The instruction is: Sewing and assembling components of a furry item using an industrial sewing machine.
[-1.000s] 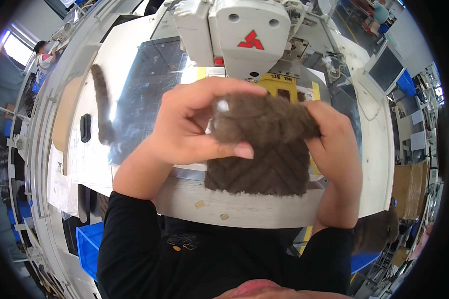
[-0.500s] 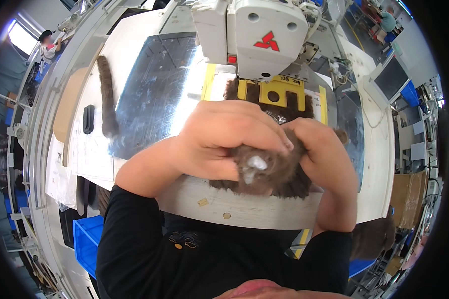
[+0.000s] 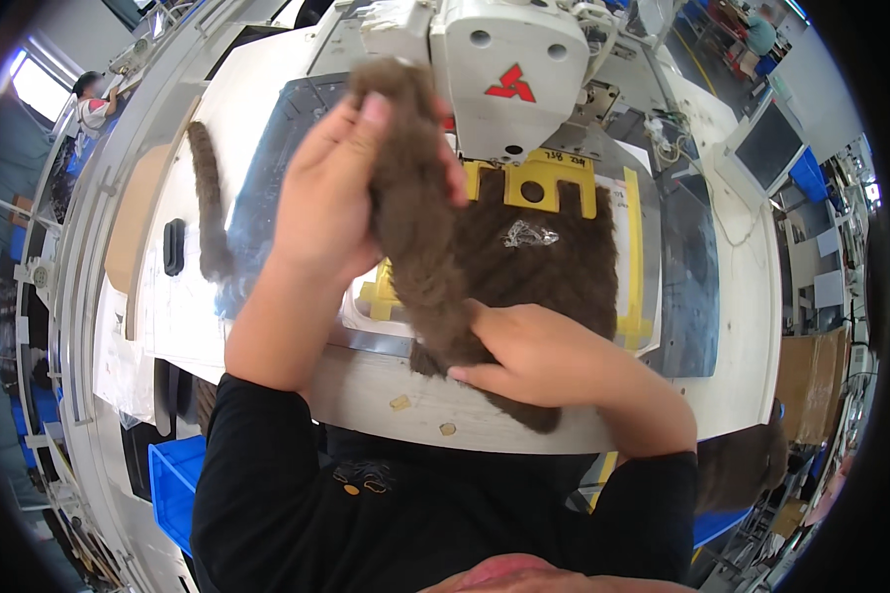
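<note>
My left hand grips the upper part of a long brown fur strip, held diagonally in front of the machine. My right hand pinches the strip lower down, near the table's front edge. Behind the strip lies a larger brown fur piece with a small crumpled clear plastic bit on it. A yellow slotted template with a round hole rests over its far edge, below the white machine head.
Another fur strip and a black oblong object lie at left on the white table. A blue bin is below left, a monitor and cardboard box are at right. Two co-workers work in the background.
The held fur, bunched up earlier, is stretched out lengthwise. My left hand has moved up and left, my right hand down and toward the middle, uncovering the fur piece behind.
</note>
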A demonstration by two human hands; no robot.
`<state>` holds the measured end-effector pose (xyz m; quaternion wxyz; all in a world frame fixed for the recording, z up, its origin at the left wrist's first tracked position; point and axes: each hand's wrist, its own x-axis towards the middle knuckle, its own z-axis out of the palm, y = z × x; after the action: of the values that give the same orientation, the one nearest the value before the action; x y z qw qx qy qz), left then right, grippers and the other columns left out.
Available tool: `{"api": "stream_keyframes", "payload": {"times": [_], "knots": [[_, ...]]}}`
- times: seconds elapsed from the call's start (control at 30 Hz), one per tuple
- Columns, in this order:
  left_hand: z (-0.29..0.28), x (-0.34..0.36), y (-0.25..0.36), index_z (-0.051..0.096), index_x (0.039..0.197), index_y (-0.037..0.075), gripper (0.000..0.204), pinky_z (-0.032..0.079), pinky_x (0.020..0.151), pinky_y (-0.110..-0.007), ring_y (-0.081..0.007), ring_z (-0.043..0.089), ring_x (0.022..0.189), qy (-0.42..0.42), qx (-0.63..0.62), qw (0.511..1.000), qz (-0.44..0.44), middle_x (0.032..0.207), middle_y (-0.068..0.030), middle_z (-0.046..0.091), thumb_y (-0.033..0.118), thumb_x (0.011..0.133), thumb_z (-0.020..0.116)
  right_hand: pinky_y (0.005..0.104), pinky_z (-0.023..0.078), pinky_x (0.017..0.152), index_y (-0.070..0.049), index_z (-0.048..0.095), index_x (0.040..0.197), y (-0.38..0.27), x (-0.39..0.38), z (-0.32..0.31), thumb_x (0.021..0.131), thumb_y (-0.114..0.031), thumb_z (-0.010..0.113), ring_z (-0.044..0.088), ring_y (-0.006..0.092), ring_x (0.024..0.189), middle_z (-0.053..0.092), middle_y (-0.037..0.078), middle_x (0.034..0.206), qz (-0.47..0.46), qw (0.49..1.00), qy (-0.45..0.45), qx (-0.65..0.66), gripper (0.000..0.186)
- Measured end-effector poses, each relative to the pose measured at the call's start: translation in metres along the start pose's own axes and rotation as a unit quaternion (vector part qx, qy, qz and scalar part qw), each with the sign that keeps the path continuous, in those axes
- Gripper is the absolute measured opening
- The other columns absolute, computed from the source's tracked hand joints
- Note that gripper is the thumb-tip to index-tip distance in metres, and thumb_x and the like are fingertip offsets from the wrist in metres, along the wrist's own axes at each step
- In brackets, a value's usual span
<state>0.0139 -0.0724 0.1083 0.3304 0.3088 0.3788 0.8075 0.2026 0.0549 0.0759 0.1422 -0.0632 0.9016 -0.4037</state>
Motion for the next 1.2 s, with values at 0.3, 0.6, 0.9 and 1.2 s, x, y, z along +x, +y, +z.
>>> {"api": "stream_keyframes", "payload": {"times": [0.3,0.6,0.9,1.2], "knots": [[-0.004,-0.015,-0.026,0.058,0.126,-0.006,0.047,0.053,0.069,-0.029,-0.0157,0.065,0.077,-0.150,0.297,0.938,0.097,0.096,-0.0097,0.068,0.038,0.108,0.057,0.0413,0.057,0.074,0.001,0.064,0.119,0.005,0.001,-0.027,0.090,-0.025,0.076,0.068,0.0359,0.081,0.069,0.019,0.099,-0.021,0.970,0.239,0.031,0.041],[0.007,-0.012,-0.039,0.066,0.115,-0.003,0.022,0.053,0.073,-0.031,-0.0196,0.068,0.078,-0.279,0.343,0.891,0.106,0.089,-0.0080,0.070,0.015,0.105,0.057,0.0319,0.049,0.059,-0.006,0.070,0.108,-0.007,-0.036,-0.045,0.071,0.001,0.084,0.061,0.0234,0.070,0.064,0.009,0.088,-0.216,0.869,0.438,-0.079,0.040],[0.021,-0.015,-0.030,0.066,0.103,-0.001,0.011,0.050,0.065,-0.038,-0.0332,0.063,0.070,-0.266,0.452,0.844,0.109,0.078,-0.0139,0.062,0.004,0.100,0.057,0.0260,0.039,0.051,-0.009,0.067,0.085,0.001,-0.030,-0.040,0.065,-0.001,0.090,0.049,0.0129,0.056,0.053,0.000,0.068,-0.140,0.906,0.398,-0.040,0.031],[0.024,-0.016,-0.045,0.066,0.105,-0.001,0.012,0.049,0.067,-0.034,-0.0231,0.058,0.070,-0.145,0.373,0.916,0.002,0.078,-0.0144,0.062,0.006,0.103,0.056,0.0321,0.043,0.052,-0.007,0.067,0.091,0.006,-0.021,-0.038,0.074,-0.011,0.090,0.052,0.0164,0.057,0.056,0.003,0.069,-0.084,0.895,0.437,-0.035,0.029]]}}
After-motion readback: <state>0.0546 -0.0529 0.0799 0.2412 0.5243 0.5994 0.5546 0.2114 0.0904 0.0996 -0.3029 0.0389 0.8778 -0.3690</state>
